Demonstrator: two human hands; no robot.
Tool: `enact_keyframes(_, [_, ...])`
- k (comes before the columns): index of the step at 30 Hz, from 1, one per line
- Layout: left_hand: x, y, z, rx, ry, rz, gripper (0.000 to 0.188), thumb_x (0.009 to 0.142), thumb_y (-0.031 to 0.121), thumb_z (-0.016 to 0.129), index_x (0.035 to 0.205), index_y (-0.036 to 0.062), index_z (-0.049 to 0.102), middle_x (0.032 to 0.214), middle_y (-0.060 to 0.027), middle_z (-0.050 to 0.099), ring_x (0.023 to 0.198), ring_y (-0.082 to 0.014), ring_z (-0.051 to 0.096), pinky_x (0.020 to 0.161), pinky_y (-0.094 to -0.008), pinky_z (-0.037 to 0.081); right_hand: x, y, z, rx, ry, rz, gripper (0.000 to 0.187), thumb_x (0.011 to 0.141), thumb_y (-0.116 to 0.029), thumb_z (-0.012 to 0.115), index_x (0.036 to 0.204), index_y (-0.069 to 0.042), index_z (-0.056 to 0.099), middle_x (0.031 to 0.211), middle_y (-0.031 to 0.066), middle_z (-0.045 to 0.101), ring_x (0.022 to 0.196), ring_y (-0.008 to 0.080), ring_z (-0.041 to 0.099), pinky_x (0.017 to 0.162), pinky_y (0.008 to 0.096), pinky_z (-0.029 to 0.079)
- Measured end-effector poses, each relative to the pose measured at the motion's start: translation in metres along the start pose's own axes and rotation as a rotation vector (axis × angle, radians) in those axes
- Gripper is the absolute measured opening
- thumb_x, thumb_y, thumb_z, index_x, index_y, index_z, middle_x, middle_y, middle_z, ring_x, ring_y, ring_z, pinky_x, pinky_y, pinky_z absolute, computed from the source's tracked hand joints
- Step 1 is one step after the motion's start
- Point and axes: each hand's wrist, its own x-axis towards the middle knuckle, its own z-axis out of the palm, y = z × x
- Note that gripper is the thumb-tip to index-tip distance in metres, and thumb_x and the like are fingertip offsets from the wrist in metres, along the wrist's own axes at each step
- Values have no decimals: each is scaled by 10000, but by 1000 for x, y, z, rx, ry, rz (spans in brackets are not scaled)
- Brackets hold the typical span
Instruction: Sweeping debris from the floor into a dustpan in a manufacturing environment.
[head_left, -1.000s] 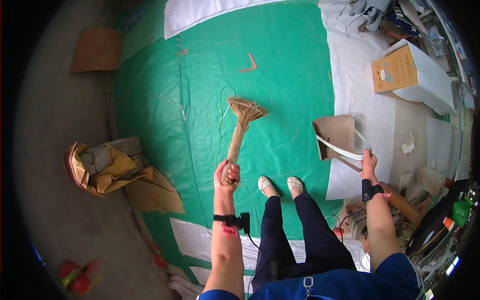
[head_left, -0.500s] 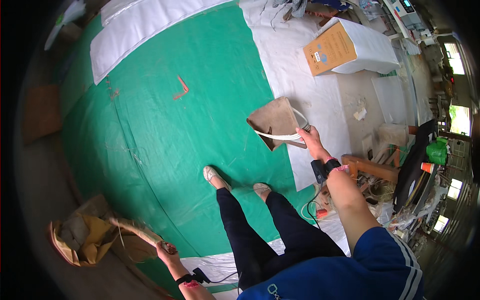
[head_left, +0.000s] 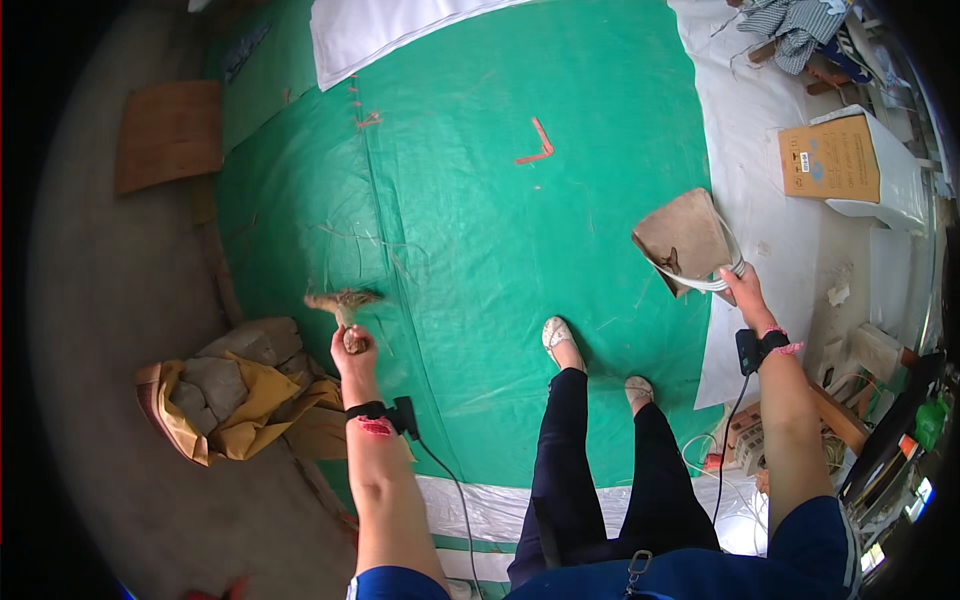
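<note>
Green plastic sheeting spreads across my feed.
My left hand curls round a tan straw brush above it; my right hand clasps a grey-brown boxy scoop by its white looped handle, over the sheeting's right edge.

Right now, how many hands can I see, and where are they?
2: the left hand, gripping a straw brush over the green sheet, and the right hand, holding the pale handle of a brown scoop farther right. I see no others.
</note>
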Motion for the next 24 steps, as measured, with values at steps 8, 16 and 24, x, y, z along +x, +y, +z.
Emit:
enact_keyframes(8, [-43,-133,-11,405,113,229,182,778,140,523,880,70,389,620,-100,426,507,-228,460,438,-357,414,-1,15,-7,8,90,113,348,829,-196,579,1093,-3,461,905,65,573,766,117,557,676,254,471])
enact_keyframes(16, [-28,-203,35,930,57,-4,236,771,78,510,949,63,357,679,-107,431,492,-222,471,388,-356,408,21,26,-8,80,24,40,340,835,-162,563,1106,-7,427,944,93,560,852,167,562,733,289,495])
enact_keyframes(24, [-124,-210,79,1546,-142,-55,486,765,92,550,1213,77,362,641,-56,464,412,-156,452,315,-308,385,44,58,-22,-59,125,26,532,812,-229,609,1199,34,356,987,141,558,875,175,559,706,288,499])
